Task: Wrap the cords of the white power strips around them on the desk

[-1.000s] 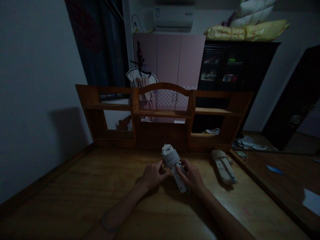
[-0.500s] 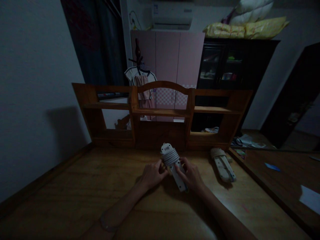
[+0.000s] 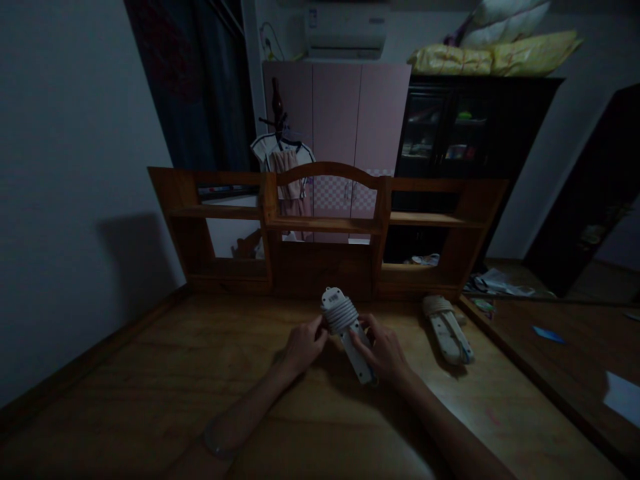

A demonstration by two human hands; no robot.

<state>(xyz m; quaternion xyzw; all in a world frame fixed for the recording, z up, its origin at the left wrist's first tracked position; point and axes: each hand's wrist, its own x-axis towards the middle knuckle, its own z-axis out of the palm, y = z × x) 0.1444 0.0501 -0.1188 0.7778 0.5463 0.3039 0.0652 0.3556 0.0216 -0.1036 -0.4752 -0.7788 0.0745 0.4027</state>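
Note:
A white power strip point(image 3: 356, 357) is tilted above the wooden desk, its screwed back and a small label facing up. Its cord point(image 3: 341, 315) is wound in several turns around the upper part. My right hand point(image 3: 383, 347) grips the strip from the right, thumb across the back and fingers around the far edge. At the left side of the windings, my left hand point(image 3: 304, 343) has its fingers closed at the cord; the fingertips are partly hidden. A second power strip point(image 3: 449, 331), also wrapped in its cord, lies on the desk to the right.
A wooden shelf unit point(image 3: 325, 225) stands along the desk's back edge. The desk point(image 3: 200, 373) meets a wall on the left. On the right, past a raised wooden edge, a lower surface holds a blue card point(image 3: 548, 334) and white paper point(image 3: 623, 393).
My left hand has shifted slightly up and left, and its thumb and fingers are closer together. The power strip and my right hand stay nearly in place.

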